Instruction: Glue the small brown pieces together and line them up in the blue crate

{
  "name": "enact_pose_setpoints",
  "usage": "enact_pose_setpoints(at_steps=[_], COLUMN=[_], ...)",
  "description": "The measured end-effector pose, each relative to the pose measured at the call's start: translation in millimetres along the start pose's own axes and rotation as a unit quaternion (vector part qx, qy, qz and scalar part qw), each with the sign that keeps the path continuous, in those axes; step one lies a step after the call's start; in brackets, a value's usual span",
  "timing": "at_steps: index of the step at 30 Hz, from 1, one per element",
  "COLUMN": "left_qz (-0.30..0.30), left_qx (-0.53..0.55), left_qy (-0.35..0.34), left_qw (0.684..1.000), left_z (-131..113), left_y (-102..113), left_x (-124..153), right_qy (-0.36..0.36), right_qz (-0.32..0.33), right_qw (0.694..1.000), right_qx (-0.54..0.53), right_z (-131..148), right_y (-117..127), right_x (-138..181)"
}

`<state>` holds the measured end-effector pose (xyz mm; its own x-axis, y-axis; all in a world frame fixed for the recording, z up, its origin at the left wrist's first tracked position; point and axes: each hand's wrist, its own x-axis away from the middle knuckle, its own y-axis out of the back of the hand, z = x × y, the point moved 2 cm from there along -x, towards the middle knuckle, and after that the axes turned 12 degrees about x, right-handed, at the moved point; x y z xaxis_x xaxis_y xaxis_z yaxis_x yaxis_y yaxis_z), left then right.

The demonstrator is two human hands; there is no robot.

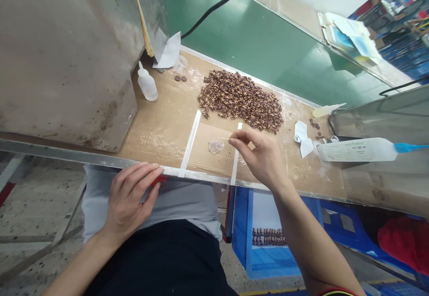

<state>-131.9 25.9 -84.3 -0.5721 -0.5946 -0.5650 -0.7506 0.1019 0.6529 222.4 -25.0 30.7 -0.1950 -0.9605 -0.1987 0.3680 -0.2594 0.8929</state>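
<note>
Right hand [261, 155] pinches a thin stick [221, 139] beside a clear dish [216, 148].
Narrow grip at the stick's right end; the stick points left, by the dish's far side. The dish lies between 2 tapes [190, 144], near side of a brown heap [241, 102]. The stick looks light and bendable, best held gently near that end; the dish, probably slick, by its rim. Left hand [136, 193] is at the table's [161, 131] near edge; cannot tell whether it holds anything.
</note>
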Motion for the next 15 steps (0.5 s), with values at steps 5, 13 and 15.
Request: enact_pose_setpoints(at_steps=[5,13,15], left_qz=[0.003,0.005,0.005], left_qx=[0.001,0.002,0.003], left_qy=[0.0,0.001,-0.002], left_qw=[1.0,1.0,1.0], left_z=[2.0,1.8,1.9], left_y=[-0.2,-1.1,-1.1], left_x=[1.5,3.0,2.6], right_qy=[-0.007,0.008,0.009], right_qz=[0.028,0.026,0.027], right_qw=[0.999,0.999,0.999], right_qx=[0.018,0.017,0.021], right_z=[-1.1,-4.9,-6.6], right_y=[-1.7,1.8,4.6], right_x=[0.6,6.5,8.9])
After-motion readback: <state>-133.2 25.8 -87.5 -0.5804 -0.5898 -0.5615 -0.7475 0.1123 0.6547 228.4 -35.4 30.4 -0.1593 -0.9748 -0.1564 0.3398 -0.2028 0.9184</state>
